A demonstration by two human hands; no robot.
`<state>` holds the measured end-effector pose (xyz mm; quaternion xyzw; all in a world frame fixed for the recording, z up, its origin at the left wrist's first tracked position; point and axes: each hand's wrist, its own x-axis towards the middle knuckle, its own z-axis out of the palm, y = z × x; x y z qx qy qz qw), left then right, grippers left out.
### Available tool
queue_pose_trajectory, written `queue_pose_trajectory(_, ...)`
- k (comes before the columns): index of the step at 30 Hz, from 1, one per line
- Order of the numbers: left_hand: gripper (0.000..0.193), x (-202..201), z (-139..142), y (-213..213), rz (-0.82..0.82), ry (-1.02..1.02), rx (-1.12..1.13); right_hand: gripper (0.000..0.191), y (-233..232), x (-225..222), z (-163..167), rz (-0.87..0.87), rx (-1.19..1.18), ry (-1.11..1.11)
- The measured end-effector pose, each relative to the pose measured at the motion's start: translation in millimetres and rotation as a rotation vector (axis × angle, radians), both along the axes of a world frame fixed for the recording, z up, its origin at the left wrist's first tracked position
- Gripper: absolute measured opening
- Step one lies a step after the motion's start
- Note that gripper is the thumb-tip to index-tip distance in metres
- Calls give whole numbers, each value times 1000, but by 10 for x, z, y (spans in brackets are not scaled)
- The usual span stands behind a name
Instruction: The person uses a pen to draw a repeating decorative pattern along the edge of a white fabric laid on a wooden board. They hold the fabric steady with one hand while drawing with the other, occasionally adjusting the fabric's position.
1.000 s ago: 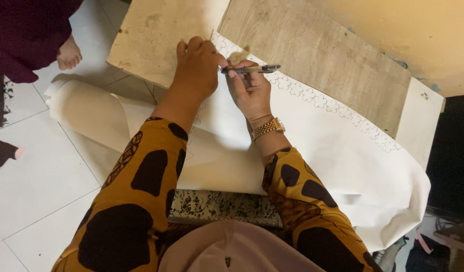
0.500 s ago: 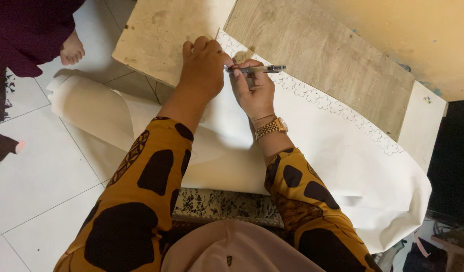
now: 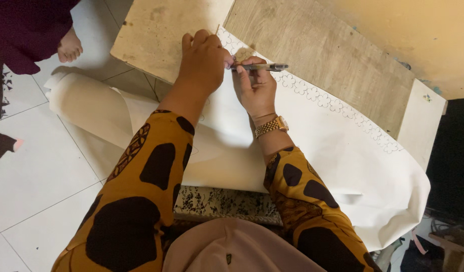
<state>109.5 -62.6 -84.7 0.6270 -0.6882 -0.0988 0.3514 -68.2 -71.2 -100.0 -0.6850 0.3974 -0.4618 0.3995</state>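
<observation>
1. Left hand (image 3: pixel 204 63) lies knuckles-up on the cloth (image 3: pixel 312 146), fingers curled together and pressing it flat; nothing is gripped in it.
2. Right hand (image 3: pixel 254 88) pinches a pen (image 3: pixel 259 66), thumb and fingers clamped on the barrel. The pen lies nearly level, its tip hidden under the left hand.
3. The two hands touch at the cloth's upper edge, right by the drawn flower border (image 3: pixel 337 108).
4. The border runs diagonally along the cloth's edge, from the hands down to the right.
5. The cloth sits on a board (image 3: pixel 166 35); a second, darker plank (image 3: pixel 322 50) lies just past the border.
6. The cloth's left part is a roll (image 3: pixel 86 103) that hangs off the board onto the tiled floor (image 3: pixel 35 181).
7. The cloth's right end drapes over the table edge, loose and folded.
8. Open cloth to the right of the hands, along the border.
9. Watch (image 3: pixel 271 126) on the right wrist.
10. Another person's foot (image 3: pixel 70 46) on the floor at top left, well apart from the hands.
</observation>
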Motion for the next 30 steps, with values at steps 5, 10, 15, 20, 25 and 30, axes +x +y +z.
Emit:
queue_pose_trajectory(5,15,-14,-13,-31,19,15,-17,15,5,13,7,40,-32,-32)
queue_pose_trajectory(10,15,-26,-13,-38,15,-15,-5,13,44,19,33,-18,-101,101)
queue_pose_trajectory(15,16,-39,23,-44,36,-22,27,13,64,36,64,21,-68,49)
queue_pose_trajectory(20,16,-27,44,-46,33,-33,35,15,56,47,80,23,-44,29)
queue_pose_trajectory(25,16,-25,57,-37,33,-16,62,14,57,44,81,14,-38,57)
queue_pose_trajectory(30,16,-28,81,-68,46,-41,85,16,39,31,65,27,-58,56)
